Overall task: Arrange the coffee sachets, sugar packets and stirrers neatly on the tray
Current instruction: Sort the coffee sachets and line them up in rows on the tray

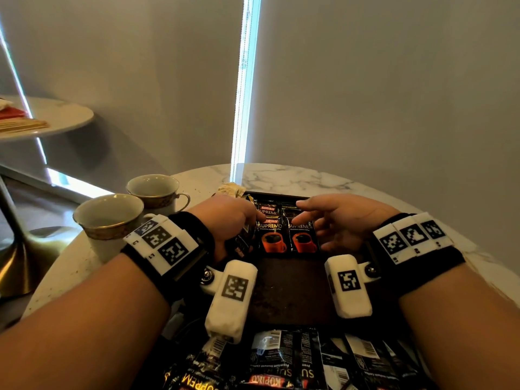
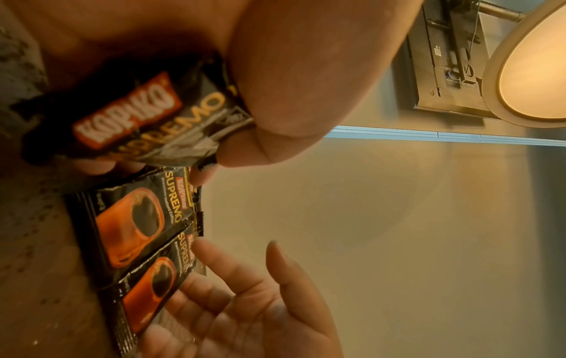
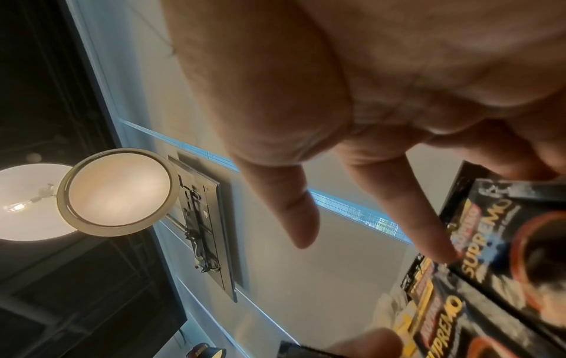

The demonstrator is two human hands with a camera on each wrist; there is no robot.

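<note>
Two coffee sachets (image 1: pixel 287 235) lay side by side, face up, at the far end of the dark tray (image 1: pixel 289 291); further sachets lay partly under them, their number not clear. A loose pile of sachets (image 1: pixel 295 361) lay at the near edge, too overlapped to count. Two cups (image 1: pixel 112 220) stood on the bench (image 1: pixel 295 178), left of the tray.

The left hand (image 1: pixel 228 218) pinched one sachet (image 2: pixel 147 118) between thumb and fingers, just above the left sachet on the tray. The right hand (image 1: pixel 340 220) had a spread grip, fingers straight; its index fingertip (image 3: pixel 441 252) touched the top of the right sachet. It held nothing.
</note>
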